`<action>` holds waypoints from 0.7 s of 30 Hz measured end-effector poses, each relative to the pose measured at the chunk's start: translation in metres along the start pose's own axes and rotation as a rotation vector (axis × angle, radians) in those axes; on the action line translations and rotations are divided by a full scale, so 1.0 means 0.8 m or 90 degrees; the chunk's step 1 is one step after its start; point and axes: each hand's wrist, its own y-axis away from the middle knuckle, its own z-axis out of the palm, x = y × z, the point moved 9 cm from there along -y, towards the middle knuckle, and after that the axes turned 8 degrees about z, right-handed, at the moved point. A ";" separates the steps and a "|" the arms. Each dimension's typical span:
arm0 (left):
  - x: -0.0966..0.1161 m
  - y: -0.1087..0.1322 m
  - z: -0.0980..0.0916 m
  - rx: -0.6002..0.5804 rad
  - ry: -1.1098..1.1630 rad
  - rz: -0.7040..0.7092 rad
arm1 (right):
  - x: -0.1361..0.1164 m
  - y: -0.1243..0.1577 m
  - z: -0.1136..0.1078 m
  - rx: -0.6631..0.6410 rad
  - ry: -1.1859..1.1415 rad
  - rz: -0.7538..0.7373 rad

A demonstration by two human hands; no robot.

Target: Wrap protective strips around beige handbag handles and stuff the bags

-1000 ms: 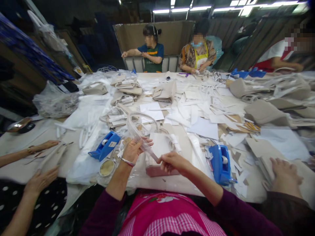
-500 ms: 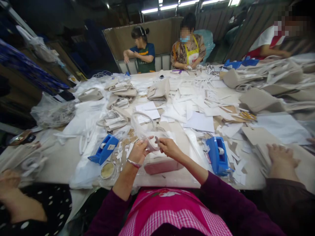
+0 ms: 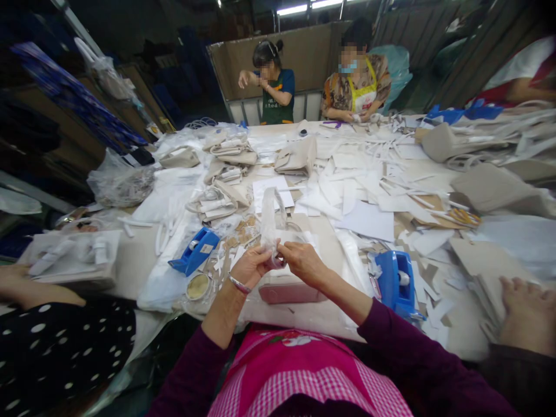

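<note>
A beige handbag [image 3: 292, 292] lies in front of me, close to the table's near edge. Its strap handle [image 3: 268, 215], covered in pale translucent wrapping, loops up above it. My left hand [image 3: 252, 265], with a bracelet on the wrist, is closed around the lower part of that handle. Right beside it, my right hand [image 3: 302, 262] pinches the same handle, thumb and fingers pressed together. Whether a small piece of wrap or tape sits between the fingertips is too small to tell.
Blue tape dispensers stand left [image 3: 194, 251] and right [image 3: 397, 284] of the bag. A round tin [image 3: 198, 286] sits by my left forearm. Paper scraps [image 3: 365, 220] and other handbags [image 3: 297, 156] cover the table. A co-worker's hand [image 3: 527, 313] rests at right; others sit opposite.
The view has swung left. My hands have drawn closer together on the handle, and the wrapped loop stands more upright. At left, a neighbour's wrapped bag shows more fully.
</note>
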 end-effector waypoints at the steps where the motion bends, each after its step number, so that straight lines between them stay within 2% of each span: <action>1: -0.002 -0.001 0.000 0.008 -0.002 0.006 | 0.000 -0.001 0.001 0.003 -0.017 -0.006; 4: -0.004 -0.004 -0.005 0.055 -0.008 0.052 | 0.006 -0.003 -0.003 0.035 -0.159 -0.002; 8: 0.004 -0.010 -0.012 0.124 -0.036 0.167 | 0.045 0.007 -0.023 0.210 -0.412 0.171; 9: 0.008 -0.011 -0.013 0.141 -0.049 0.202 | 0.052 0.011 -0.023 0.233 -0.455 0.215; 12: 0.012 -0.014 -0.014 0.195 -0.101 0.294 | 0.057 0.012 -0.012 0.223 -0.535 0.288; 14: 0.006 -0.017 -0.013 0.227 -0.138 0.325 | 0.059 0.007 -0.010 0.238 -0.540 0.317; 17: -0.012 -0.024 -0.014 0.266 -0.174 0.334 | 0.061 -0.004 -0.008 0.259 -0.519 0.349; 21: -0.019 -0.032 -0.016 0.281 -0.169 0.339 | 0.082 -0.005 0.007 0.278 -0.602 0.454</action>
